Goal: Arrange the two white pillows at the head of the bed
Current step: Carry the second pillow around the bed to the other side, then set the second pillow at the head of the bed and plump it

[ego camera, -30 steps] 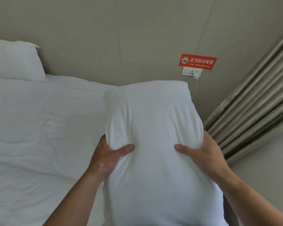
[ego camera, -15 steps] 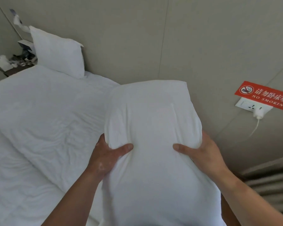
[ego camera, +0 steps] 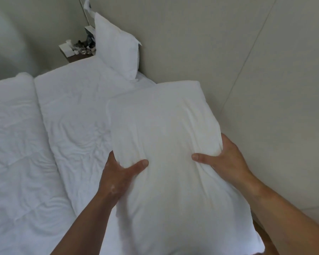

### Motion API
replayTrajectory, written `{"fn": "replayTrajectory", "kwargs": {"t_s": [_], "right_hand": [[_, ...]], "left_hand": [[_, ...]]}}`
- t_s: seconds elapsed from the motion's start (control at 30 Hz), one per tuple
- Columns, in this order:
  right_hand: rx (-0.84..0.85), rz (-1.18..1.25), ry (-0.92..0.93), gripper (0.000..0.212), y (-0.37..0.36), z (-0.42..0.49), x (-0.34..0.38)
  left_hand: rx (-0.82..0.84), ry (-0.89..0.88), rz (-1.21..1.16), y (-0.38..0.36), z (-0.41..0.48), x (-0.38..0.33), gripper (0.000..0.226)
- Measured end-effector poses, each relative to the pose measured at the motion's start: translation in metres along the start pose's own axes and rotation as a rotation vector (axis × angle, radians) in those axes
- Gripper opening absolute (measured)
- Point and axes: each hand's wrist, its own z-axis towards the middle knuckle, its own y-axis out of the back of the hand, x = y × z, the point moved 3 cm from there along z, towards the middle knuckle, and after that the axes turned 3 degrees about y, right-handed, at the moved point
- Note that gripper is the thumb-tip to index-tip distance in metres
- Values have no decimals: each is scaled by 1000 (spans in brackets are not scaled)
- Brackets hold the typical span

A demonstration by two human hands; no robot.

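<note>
I hold a white pillow (ego camera: 169, 144) upright in front of me, above the near edge of the bed (ego camera: 72, 126). My left hand (ego camera: 118, 172) grips its left side with the thumb pressed into the front. On the pillow's right side my right hand (ego camera: 226, 159) grips the same way. A second white pillow (ego camera: 116, 46) leans against the beige wall at the far end of the bed.
A white duvet (ego camera: 13, 144) covers the bed in two folded sections. A dark bedside table (ego camera: 75, 56) with small clutter stands beyond the far pillow. The beige padded wall (ego camera: 265, 70) runs along the right.
My view has swung left: the no-smoking sign, socket and curtain have left the frame, and the far pillow and bedside table have come into fuller view. Both hands keep the same hold.
</note>
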Motion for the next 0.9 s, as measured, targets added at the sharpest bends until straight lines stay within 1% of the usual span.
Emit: {"fn": "replayTrajectory", "kwargs": {"t_s": [0.1, 0.17, 0.2, 0.23, 0.33, 0.43, 0.53, 0.6, 0.67, 0.8, 0.9], "right_hand": [[53, -26, 30, 97, -13, 47, 9], [86, -44, 30, 85, -23, 79, 12], [106, -59, 24, 81, -29, 93, 13], [131, -74, 23, 82, -36, 107, 12], [160, -117, 16, 102, -55, 146, 4], [192, -148, -2, 111, -70, 179, -13], [232, -213, -58, 132, -86, 208, -36], [265, -240, -86, 140, -97, 225, -57], [298, -261, -97, 139, -107, 241, -76], [374, -233, -86, 124, -124, 260, -111], [410, -219, -113, 118, -138, 270, -140]], "left_hand": [[-13, 42, -56, -5, 31, 7, 104], [-15, 89, -87, -10, 56, 13, 106], [-12, 114, -100, -12, 68, 16, 104], [-9, 136, -113, -15, 80, 20, 101], [-14, 192, -138, -25, 113, 34, 100], [-16, 242, -155, -36, 141, 53, 105], [-8, 289, -167, -48, 160, 70, 103], [-26, 324, -180, -57, 172, 84, 105], [-49, 359, -188, -67, 183, 100, 107], [-69, 438, -172, -92, 196, 136, 114], [-82, 488, -115, -111, 203, 149, 119]]}}
